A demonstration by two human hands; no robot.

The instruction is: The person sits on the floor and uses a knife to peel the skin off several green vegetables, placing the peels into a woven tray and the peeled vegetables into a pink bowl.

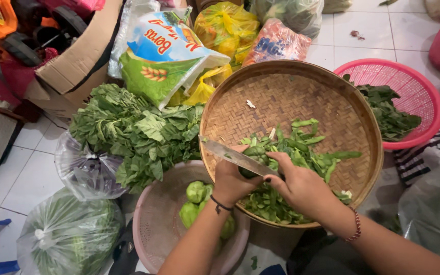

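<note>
My left hand (228,181) holds a small green vegetable piece (247,172) over the near edge of a round woven bamboo tray (291,97). My right hand (301,186) grips the handle of a knife (230,154). Its blade points left across my left hand's fingers and rests against the piece. A heap of cut green slices and leaves (306,147) lies on the tray just beyond both hands. Below my left wrist stands a pink basin (154,203) holding a few round pale-green vegetables (197,192).
A big bunch of leafy greens (133,132) lies left of the tray on a clear bag. A pink mesh basket (408,81) with dark leaves sits at right. A bagged green vegetable (67,237), a cardboard box (77,56) and printed plastic bags (164,51) crowd the tiled floor.
</note>
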